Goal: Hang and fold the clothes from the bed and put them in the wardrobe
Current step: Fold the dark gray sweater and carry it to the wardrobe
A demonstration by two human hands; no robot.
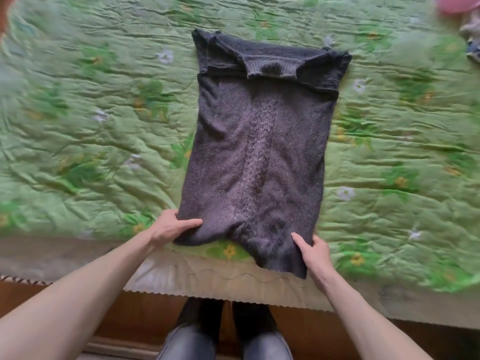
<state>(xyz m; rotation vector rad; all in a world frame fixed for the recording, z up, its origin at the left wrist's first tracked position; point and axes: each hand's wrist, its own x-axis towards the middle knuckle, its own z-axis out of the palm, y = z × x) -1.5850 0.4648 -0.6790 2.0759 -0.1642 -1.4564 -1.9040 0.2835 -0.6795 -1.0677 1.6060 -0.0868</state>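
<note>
Dark grey cable-knit sweater [259, 141] on green, flower-printed, quilted bedspread [104, 126].

— Where does the sweater [257, 152] lie?
— On the bedspread [104, 126], in the middle of the bed, its collar end away from the person and its hem at the near edge.
— And the hands?
— The left hand [171, 227] grips the hem's left corner, the right hand [314, 255] its right corner.
— Anything else there?
— More clothes [467, 29] lie at the far right corner.
</note>
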